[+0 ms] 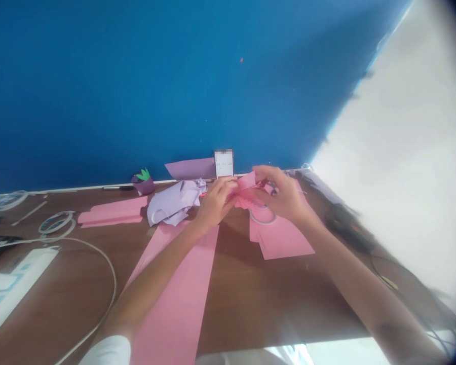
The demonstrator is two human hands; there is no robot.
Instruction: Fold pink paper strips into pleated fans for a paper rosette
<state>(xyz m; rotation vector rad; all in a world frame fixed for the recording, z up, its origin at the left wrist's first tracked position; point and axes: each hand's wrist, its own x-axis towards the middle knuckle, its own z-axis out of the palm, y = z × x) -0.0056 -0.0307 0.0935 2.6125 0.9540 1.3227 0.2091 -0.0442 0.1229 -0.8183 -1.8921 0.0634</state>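
Both hands meet above the back middle of the brown table. My left hand point(217, 198) has its fingers closed on the left side of a crumpled pink paper piece point(247, 190). On the right side, my right hand point(279, 190) grips the same paper between thumb and fingers. Just below my right hand, a white tape ring point(264, 218) rests over flat pink sheets point(285, 238). A long pink paper strip point(178, 289) lies under my left forearm. Crumpled lilac paper point(175, 203) is left of my left hand.
A phone point(224, 163) showing a timer leans on the blue wall beside a purple sheet point(192, 169). Leftward are a small purple pot point(145, 185), folded pink paper point(114, 212), tape rolls point(57, 223), a white cable point(112, 268) and a white box point(19, 289). Dark cables lie right.
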